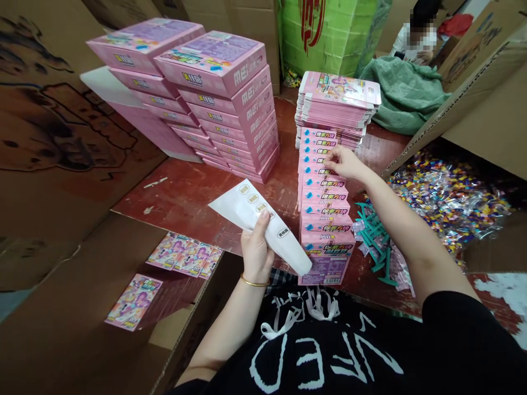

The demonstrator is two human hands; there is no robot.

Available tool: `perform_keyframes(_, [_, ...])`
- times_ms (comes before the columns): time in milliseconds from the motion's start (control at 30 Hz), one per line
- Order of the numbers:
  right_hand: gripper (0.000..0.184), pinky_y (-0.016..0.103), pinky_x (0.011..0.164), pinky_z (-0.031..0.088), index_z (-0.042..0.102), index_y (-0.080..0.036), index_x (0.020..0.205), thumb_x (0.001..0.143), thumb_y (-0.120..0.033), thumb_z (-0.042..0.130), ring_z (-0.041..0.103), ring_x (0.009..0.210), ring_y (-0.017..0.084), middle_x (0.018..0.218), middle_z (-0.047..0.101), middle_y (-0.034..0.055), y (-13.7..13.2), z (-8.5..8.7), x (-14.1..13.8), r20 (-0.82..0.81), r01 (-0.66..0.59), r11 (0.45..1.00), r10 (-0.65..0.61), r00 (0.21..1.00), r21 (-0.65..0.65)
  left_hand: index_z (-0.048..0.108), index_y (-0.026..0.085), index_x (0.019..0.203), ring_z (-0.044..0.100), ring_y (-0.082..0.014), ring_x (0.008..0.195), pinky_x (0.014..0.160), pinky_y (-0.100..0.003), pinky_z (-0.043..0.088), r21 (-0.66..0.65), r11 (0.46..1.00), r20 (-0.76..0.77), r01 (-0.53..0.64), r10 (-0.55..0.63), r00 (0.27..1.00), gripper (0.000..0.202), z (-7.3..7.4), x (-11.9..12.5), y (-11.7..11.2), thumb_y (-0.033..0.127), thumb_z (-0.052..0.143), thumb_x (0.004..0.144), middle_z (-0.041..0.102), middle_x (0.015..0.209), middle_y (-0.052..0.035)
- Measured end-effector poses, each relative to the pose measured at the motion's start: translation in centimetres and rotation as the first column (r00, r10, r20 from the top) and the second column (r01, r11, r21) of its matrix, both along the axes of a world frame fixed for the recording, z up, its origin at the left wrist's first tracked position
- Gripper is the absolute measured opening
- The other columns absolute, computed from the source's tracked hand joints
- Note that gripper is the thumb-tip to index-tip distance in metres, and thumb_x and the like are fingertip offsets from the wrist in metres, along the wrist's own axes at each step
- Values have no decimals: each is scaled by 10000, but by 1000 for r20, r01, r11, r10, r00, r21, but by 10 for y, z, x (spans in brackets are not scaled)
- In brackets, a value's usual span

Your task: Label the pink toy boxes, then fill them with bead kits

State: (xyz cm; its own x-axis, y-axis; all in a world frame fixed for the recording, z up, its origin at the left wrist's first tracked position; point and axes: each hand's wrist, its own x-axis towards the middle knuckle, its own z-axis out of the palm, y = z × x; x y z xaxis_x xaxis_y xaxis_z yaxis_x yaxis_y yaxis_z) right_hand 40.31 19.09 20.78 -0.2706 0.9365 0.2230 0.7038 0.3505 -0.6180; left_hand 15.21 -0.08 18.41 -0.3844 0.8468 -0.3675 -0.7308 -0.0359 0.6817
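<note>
My left hand is closed on a white sticker sheet that carries several oval stickers, held above the red table. My right hand reaches forward and pinches its fingertips onto a pink box in a row of pink boxes that runs from my chest toward the far side. Whether a sticker sits under those fingertips is hidden.
Two tall stacks of pink boxes stand at the back left, a pile of flat pink packs behind the row. Green plastic pieces and bags of coloured bits lie right. Pink cards rest on cardboard left. Another person sits far back.
</note>
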Motion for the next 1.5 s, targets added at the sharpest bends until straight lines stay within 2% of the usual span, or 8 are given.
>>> perform_keyframes(333, [117,365,710,553,666,-161,719,713,-232,759,598,691,160,739,670,41,-1,-5,1,-306,14,978,-78,949,-207,759,159,924,698,-97,722,726,-177,552,11,1000,-2,-10,10,1000,387,-3,-3,-1,241,928,586,767,886,-4])
perform_keyframes(633, [330,299,635,583,725,-153,944,875,-469,657,626,672,128,821,695,70,-36,23,8,-625,-254,878,-64,778,-406,745,154,917,677,-107,678,708,-209,545,-11,999,28,31,-31,999,415,2,3,0,272,933,566,751,831,-1])
perform_keyframes(800, [356,262,576,564,719,-184,944,846,-526,697,620,625,114,792,696,48,-106,35,-24,-664,-218,924,-49,746,-313,746,146,910,681,-117,699,727,-224,544,18,999,59,42,-43,997,388,4,8,-2,266,921,586,756,855,-21])
perform_keyframes(1000, [330,240,522,545,692,-201,975,736,-385,826,642,630,125,780,706,14,-187,24,-80,-486,-215,964,114,866,-156,753,151,934,697,-129,742,775,-245,543,59,997,48,51,-53,997,358,11,15,-10,292,896,638,762,900,-29])
perform_keyframes(1133, [87,282,603,573,691,-207,887,905,-281,648,672,662,145,781,732,21,-195,10,-94,-386,-80,993,106,916,83,765,136,888,713,-152,819,846,-258,537,79,996,0,30,-30,1000,329,17,15,-16,266,903,619,771,935,-47])
perform_keyframes(1300, [174,364,815,564,684,-215,1031,939,-137,559,688,921,192,974,738,68,-201,10,-94,-144,-80,880,165,976,469,776,142,928,714,-155,874,864,-252,544,117,993,6,29,-30,1000,320,19,12,-17,208,887,635,775,987,-52])
perform_keyframes(1400, [156,363,769,534,671,-226,954,922,-110,572,668,866,188,915,719,45,-207,15,-93,-114,-118,829,213,970,547,778,145,920,713,-154,828,809,-244,553,100,994,8,35,-36,999,333,18,13,-17,210,896,615,778,965,-49])
perform_keyframes(1500, [164,380,808,529,633,-233,1057,921,-149,594,655,900,192,985,708,51,-206,20,-97,-275,-47,879,199,941,474,773,155,949,712,-157,826,799,-248,554,120,992,-22,33,-30,999,366,15,17,-19,226,900,613,777,974,-46])
